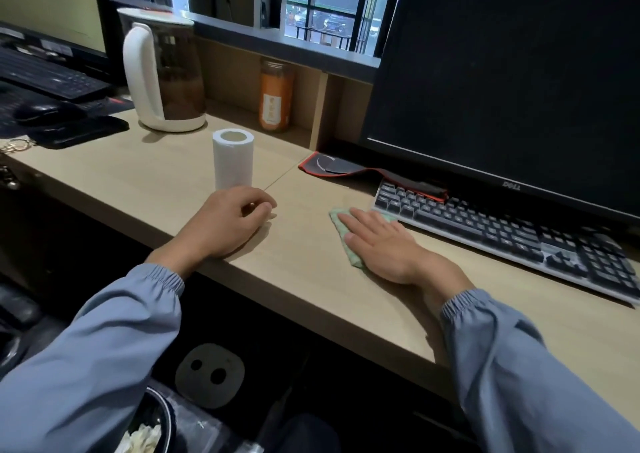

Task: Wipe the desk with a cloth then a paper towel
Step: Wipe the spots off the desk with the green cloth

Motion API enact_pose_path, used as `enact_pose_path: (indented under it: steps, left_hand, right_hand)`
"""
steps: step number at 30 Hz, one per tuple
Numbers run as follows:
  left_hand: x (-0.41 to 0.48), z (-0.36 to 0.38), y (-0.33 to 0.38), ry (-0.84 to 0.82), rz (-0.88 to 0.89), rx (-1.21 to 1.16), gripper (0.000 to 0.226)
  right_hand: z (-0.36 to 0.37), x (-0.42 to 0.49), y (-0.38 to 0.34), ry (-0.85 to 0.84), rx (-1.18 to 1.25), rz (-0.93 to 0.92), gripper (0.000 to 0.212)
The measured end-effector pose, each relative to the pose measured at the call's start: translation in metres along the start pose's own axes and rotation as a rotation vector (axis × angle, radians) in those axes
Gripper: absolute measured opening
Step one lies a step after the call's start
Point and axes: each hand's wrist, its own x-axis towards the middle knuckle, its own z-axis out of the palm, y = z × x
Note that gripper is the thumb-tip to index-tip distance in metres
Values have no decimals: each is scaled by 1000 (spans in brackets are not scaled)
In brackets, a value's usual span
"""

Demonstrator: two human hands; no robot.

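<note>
Upper left of the frame: a second black keyboard (52, 74) and a mouse (38, 111), well apart from the stretch under the cloth. Next to the right, a white-handled kettle (162, 74), set back toward the rear ledge, likely to leave the front of the tabletop (311, 300) free.

Just in front and to the right of it, the paper towel roll (232, 159), upright on its end, untouched, apparently kept within reach for the second pass. Directly below the roll, the left hand (225, 225): fingers loosely curled, holding nothing, heel resting near the front edge, probably only steadying the body. Behind, in the recess under the window ledge, an orange bottle (275, 99), out of the way.

Right of centre, the green cloth (335, 217), folded, flat on the tabletop, just beside the near-left corner of the main keyboard (502, 230). On top of it, the right hand (384, 248): palm down, fingers straight and close together, pressing rather than pinching. A flat press of this kind spreads the load across the cloth and suits a sliding wipe.

Further right, a red-edged mouse pad (346, 168) tucked partly under the keyboard, and behind both a dark monitor (502, 71) filling the upper right.

Judged from this: cloth stage under way, paper towel stage not yet begun, care needed along the keyboard's edge.
</note>
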Motion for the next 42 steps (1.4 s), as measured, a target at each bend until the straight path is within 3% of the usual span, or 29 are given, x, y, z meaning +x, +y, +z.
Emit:
enact_pose_path:
  steps: [10,25,42]
  left_hand:
    - [2,-2,-7,-15,-25,-107,23]
    - [2,-2,-8,2,-96,-227,27]
    - [1,-2,-5,75,-149,-386,28]
  right_hand:
    - [17,-31,-82,-76,-58,-302,54]
    - [-15,119,-35,32,53,145,59]
    - [-20,155,-53,24,19,28,57]
